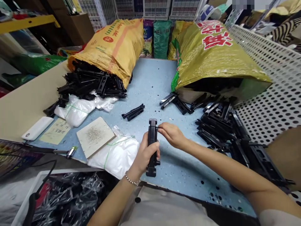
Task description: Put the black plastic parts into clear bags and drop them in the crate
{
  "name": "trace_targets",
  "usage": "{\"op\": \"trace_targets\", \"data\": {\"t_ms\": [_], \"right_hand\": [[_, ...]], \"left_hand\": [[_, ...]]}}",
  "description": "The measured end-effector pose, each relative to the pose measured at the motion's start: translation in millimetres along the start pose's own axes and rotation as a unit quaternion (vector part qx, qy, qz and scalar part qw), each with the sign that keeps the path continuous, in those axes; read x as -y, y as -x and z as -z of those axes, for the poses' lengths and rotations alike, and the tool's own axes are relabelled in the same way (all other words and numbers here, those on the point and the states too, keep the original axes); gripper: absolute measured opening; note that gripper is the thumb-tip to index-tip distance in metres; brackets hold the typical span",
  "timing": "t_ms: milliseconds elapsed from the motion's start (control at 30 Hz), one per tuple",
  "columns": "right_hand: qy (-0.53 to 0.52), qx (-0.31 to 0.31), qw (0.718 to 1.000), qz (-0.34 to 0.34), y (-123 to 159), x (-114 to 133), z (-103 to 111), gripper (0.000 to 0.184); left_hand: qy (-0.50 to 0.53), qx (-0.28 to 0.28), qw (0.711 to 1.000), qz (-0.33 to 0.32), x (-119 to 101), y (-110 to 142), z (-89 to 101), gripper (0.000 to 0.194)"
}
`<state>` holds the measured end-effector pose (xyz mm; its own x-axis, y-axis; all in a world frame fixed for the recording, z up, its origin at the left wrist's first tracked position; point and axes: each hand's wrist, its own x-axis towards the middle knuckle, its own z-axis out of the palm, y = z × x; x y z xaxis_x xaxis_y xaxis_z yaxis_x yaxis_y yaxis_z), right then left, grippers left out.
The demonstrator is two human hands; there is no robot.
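My left hand [146,153] wraps round a long black plastic part [152,133], held upright above the blue tabletop with its thumb across the front. The part has wider ends and a small stub on its lower right side. At its upper right edge my right hand [172,134] is closed in a pinch. A dark, thin bit shows at those fingertips, too small to name. Beyond the hands lie two slim black parts [133,112] side by side. Close to my left wrist is a clear bag of white contents [119,153] with a green tie.
An orange sack [117,47] spills black parts [87,81] at the left. Right of it, a yellow-green sack [216,59] opens toward a heap of black parts [218,125]. A speckled board [94,136], a hammer-like tool [70,152] and a white device [37,128] lie left.
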<state>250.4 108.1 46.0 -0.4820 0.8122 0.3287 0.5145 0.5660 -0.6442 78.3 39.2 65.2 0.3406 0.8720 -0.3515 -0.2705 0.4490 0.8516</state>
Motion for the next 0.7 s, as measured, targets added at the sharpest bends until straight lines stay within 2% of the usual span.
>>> {"op": "trace_targets", "data": {"t_ms": [67, 100, 167, 200, 267, 367, 467, 500, 533, 600, 633, 700], "right_hand": [[-0.139, 0.028, 0.983, -0.114, 4.1, 3.2, -6.5, 0.052], [-0.176, 0.048, 0.971, -0.153, 7.4, 5.5, -8.5, 0.053], [-0.162, 0.089, 0.969, -0.163, 16.8, 11.7, -10.3, 0.053], [-0.121, 0.104, 0.978, -0.134, 22.9, 15.7, -10.9, 0.052], [-0.009, 0.118, 0.993, -0.030, 36.9, 25.6, -13.8, 0.048], [0.109, 0.106, 0.982, 0.111, 56.1, 40.8, -24.3, 0.043], [0.117, 0.122, 0.975, 0.142, 61.1, 42.8, -33.0, 0.041], [0.105, 0.144, 0.976, 0.128, 57.5, 37.5, -32.6, 0.041], [0.092, 0.162, 0.979, 0.087, 50.9, 28.5, -29.5, 0.041], [0.073, 0.167, 0.982, -0.049, 30.1, 0.7, -15.0, 0.037], [0.078, 0.114, 0.976, -0.165, 17.3, -16.6, -4.2, 0.030], [0.123, 0.017, 0.956, -0.266, -8.2, -52.5, 20.7, 0.028]], "left_hand": [[-0.021, -0.018, 1.000, -0.009, 3.0, -2.2, 1.7, 0.055], [-0.014, -0.028, 0.999, -0.008, 4.6, -3.9, 3.7, 0.055], [0.030, -0.058, 0.998, -0.005, 7.0, -8.0, 9.2, 0.052], [0.052, -0.080, 0.995, -0.004, 7.8, -10.0, 12.1, 0.050], [0.080, -0.114, 0.990, -0.003, 8.6, -13.2, 17.6, 0.047], [0.074, -0.115, 0.991, 0.012, 10.7, -16.0, 23.8, 0.045], [0.048, -0.122, 0.991, 0.012, 18.2, -17.9, 29.7, 0.042], [0.035, -0.131, 0.991, 0.010, 22.6, -18.6, 31.3, 0.042], [0.022, -0.137, 0.990, 0.009, 28.3, -19.2, 32.3, 0.043], [-0.011, -0.132, 0.991, 0.016, 43.3, -19.7, 31.2, 0.049], [-0.039, -0.126, 0.991, 0.016, 52.4, -19.3, 28.7, 0.052], [-0.121, -0.117, 0.986, 0.005, 72.0, -17.0, 20.4, 0.054]]}}
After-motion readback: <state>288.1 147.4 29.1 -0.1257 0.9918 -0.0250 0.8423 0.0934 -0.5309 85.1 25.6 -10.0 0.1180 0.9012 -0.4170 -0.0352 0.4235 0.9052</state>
